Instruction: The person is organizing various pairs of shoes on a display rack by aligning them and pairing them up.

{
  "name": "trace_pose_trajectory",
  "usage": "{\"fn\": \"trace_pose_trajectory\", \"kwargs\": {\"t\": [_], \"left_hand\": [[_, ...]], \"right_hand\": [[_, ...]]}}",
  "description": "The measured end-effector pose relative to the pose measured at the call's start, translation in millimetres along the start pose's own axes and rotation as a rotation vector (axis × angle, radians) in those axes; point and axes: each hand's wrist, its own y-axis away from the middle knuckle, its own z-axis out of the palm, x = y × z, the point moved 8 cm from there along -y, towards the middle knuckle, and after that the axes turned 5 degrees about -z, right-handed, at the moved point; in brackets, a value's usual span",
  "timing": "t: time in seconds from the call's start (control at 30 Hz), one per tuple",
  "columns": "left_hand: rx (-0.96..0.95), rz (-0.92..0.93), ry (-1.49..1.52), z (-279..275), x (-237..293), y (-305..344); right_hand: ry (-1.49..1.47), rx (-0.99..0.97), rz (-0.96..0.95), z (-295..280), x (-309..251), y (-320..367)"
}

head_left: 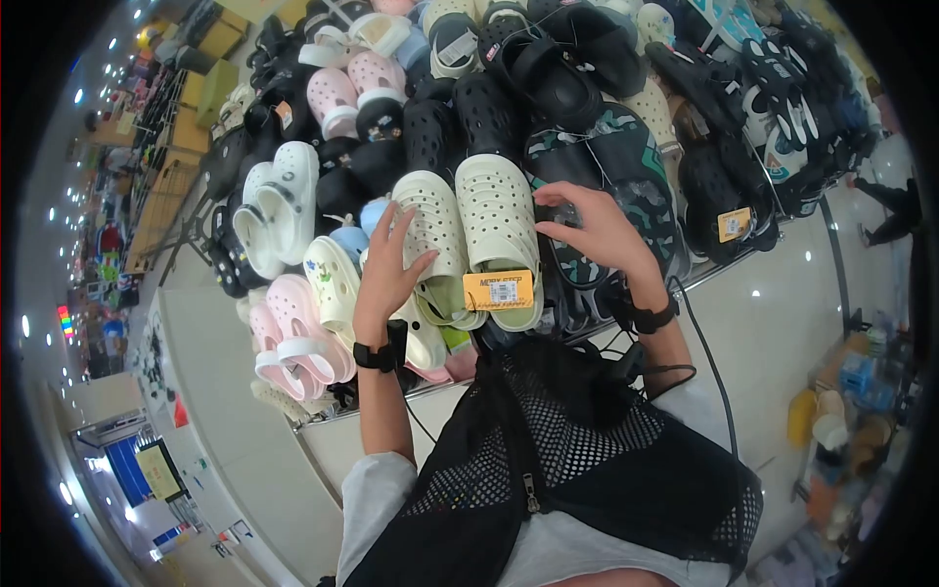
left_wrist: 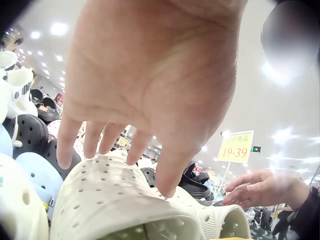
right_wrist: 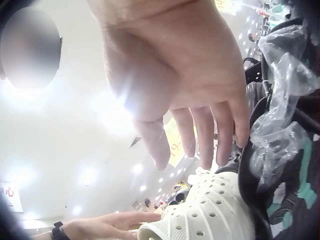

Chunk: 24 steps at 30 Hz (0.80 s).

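Observation:
A pair of cream clogs with many holes, the left one point(head_left: 430, 227) and the right one point(head_left: 494, 210), lies toes away from the body. An orange tag point(head_left: 498, 291) hangs over their heel ends. My left hand point(head_left: 383, 279) is at the outer side of the left clog, fingers spread; in the left wrist view the hand point(left_wrist: 150, 75) is above that clog point(left_wrist: 105, 195), and whether it touches is unclear. My right hand point(head_left: 599, 230) is beside the right clog, fingers loosely bent, holding nothing; the right wrist view shows the hand point(right_wrist: 175, 70) over the clog point(right_wrist: 210, 210).
Camouflage slides point(head_left: 626, 186) lie right of the pair. Pink clogs point(head_left: 298, 328), a cream clog with charms point(head_left: 335, 284) and white clogs point(head_left: 293, 201) are on the left. Black clogs point(head_left: 489, 112) sit behind. A metal rail point(head_left: 724, 269) edges the display. A yellow sign point(left_wrist: 235, 146) stands beyond.

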Motion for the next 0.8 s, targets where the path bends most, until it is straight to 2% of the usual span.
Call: {"fn": "trace_pose_trajectory", "kwargs": {"t": [0.13,0.2,0.27,0.33,0.37,0.47,0.63,0.7,0.8], "left_hand": [[0.015,0.008,-0.026,13,13,16],[0.044,0.056,-0.037,23,17,23],[0.052,0.04,-0.059,21,15,30],[0.049,-0.048,-0.035,16,14,40],[0.049,-0.048,-0.037,16,13,45],[-0.001,0.0,0.001,26,17,53],[0.127,0.079,-0.071,21,19,51],[0.144,0.091,-0.08,19,22,56],[0.172,0.083,-0.086,25,24,65]], "right_hand": [[0.029,-0.013,0.037,18,3,19],[-0.117,-0.098,0.015,38,-4,22],[-0.13,-0.112,0.009,50,2,25],[0.016,-0.054,-0.088,48,-3,30],[-0.027,-0.057,-0.073,47,-2,32],[-0.039,0.011,-0.118,51,2,40],[0.006,0.161,-0.085,70,-1,50],[0.142,0.295,-0.135,68,-9,52],[0.242,0.255,-0.135,74,-20,55]]}}
